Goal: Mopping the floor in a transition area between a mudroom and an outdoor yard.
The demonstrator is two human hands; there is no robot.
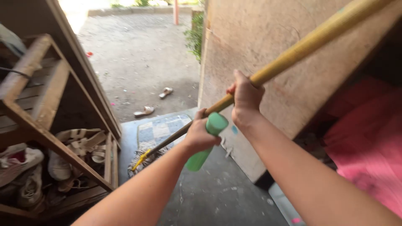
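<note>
My right hand is shut around a long yellow wooden pole that slants from the upper right down to the middle. Below that grip the pole narrows to a dark rod ending in a yellow tip over the mat. Just below, my left hand grips a green cylindrical handle that sticks out on both sides of the fist. Whether this hand also holds the rod I cannot tell.
A wooden shoe rack with shoes and sandals stands at left. A checked doormat lies at the doorway. Two sandals lie on the ground outside. A plywood board rises at right, beside pink cloth.
</note>
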